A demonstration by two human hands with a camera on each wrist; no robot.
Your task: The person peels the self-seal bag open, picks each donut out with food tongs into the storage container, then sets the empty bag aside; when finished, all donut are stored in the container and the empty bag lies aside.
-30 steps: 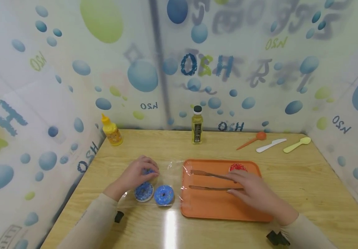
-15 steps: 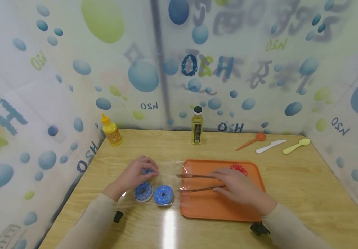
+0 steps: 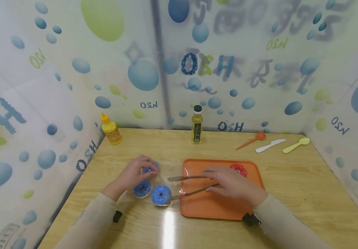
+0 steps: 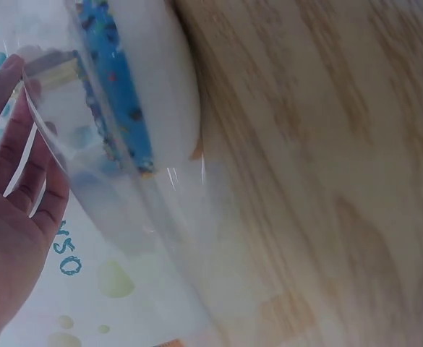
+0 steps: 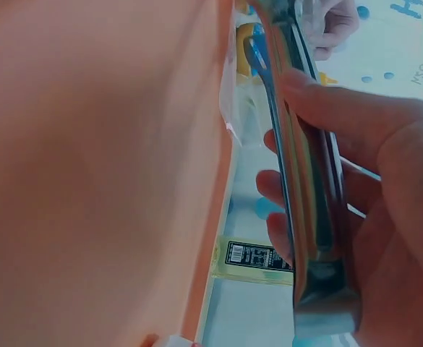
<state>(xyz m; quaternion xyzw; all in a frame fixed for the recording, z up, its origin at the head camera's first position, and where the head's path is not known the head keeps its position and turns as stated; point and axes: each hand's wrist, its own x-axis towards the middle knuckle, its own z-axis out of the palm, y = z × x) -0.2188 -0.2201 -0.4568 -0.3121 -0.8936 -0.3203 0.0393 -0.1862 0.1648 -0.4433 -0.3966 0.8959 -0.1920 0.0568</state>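
Gripping a pair of metal tongs (image 3: 186, 185) in your right hand (image 3: 229, 183), you have the fingers curled round the handle end over the orange tray (image 3: 216, 207), and the two arms of the tongs point toward 9 o'clock, past the tray's left rim; the lower tip touches or nearly touches the nearest blue doughnut (image 3: 161, 194), the upper tip stands apart above it; your right wrist view shows thumb and fingers (image 5: 283, 195) closed on the tongs from both sides. Your left hand (image 3: 135, 173) lies at 9 o'clock of the tray, fingers bent over the clear plastic bag (image 3: 166, 173) and pressing it down on the table (image 3: 291, 193); a second blue doughnut (image 3: 142, 188) sits just under that hand, touching the first, and a third blue one (image 3: 149, 169) peeks out at the fingertips; your left wrist view shows the film against the fingers (image 4: 23, 181). At 12 o'clock on the tray, a red doughnut (image 3: 239, 169) rests just beyond your right hand; farther off stand an oil bottle (image 3: 197, 125) at 12 o'clock, a yellow squeeze bottle (image 3: 111, 130) at 10 o'clock, and an orange spoon (image 3: 250, 140), white knife (image 3: 270, 145) and yellow spoon (image 3: 295, 145) at 2 o'clock.
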